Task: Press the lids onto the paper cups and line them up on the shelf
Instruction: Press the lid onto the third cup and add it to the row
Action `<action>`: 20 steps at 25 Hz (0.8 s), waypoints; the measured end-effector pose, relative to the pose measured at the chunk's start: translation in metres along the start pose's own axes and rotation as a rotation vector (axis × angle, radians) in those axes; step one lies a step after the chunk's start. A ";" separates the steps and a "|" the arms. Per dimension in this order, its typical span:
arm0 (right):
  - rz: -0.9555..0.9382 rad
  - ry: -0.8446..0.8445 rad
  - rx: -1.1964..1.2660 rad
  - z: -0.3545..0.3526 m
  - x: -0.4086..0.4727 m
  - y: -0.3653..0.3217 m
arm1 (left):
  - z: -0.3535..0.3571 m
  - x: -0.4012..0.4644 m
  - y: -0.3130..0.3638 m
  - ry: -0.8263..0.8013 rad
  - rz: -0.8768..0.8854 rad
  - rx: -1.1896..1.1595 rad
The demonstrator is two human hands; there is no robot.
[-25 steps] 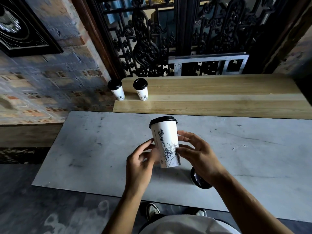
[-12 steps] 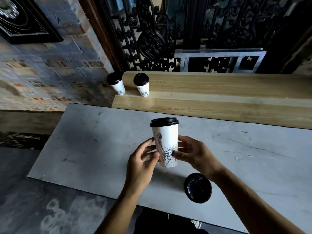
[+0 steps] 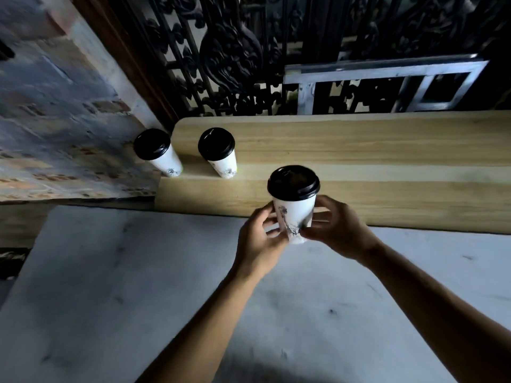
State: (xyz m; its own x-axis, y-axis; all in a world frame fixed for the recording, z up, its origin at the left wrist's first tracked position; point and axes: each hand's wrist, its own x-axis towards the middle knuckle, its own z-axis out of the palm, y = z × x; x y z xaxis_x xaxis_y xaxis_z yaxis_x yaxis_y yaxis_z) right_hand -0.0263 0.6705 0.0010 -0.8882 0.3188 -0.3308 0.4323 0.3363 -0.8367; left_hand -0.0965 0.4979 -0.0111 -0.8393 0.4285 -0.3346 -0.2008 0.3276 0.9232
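A white paper cup (image 3: 295,214) with a black line drawing and a black lid (image 3: 293,183) is held upright in the air over the far edge of the marble table. My left hand (image 3: 260,241) grips its lower left side and my right hand (image 3: 336,228) grips its lower right side. Two more lidded white cups stand at the left end of the wooden shelf (image 3: 387,150): one cup (image 3: 159,152) at the very end and another cup (image 3: 218,152) to its right. The held cup hangs in front of the shelf's front edge, right of those two.
The grey marble table (image 3: 110,286) fills the foreground. A black ornate iron grille (image 3: 235,56) and a metal frame (image 3: 387,76) stand behind the shelf. A brick wall (image 3: 55,106) rises to the left.
Both hands have lifted the lidded cup off the table and carried it forward toward the shelf. The view has moved forward, and the loose black lid on the table is out of view.
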 end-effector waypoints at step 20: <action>-0.063 0.275 -0.188 0.039 0.173 0.049 | 0.026 0.202 -0.070 0.080 0.154 -0.033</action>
State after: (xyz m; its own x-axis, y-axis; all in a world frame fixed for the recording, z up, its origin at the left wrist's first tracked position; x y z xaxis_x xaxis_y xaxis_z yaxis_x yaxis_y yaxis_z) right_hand -0.1652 0.7072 -0.1143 -0.8501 0.5104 -0.1298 0.4219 0.5125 -0.7479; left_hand -0.2387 0.5838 -0.1485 -0.8989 0.4024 -0.1733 -0.0818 0.2345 0.9687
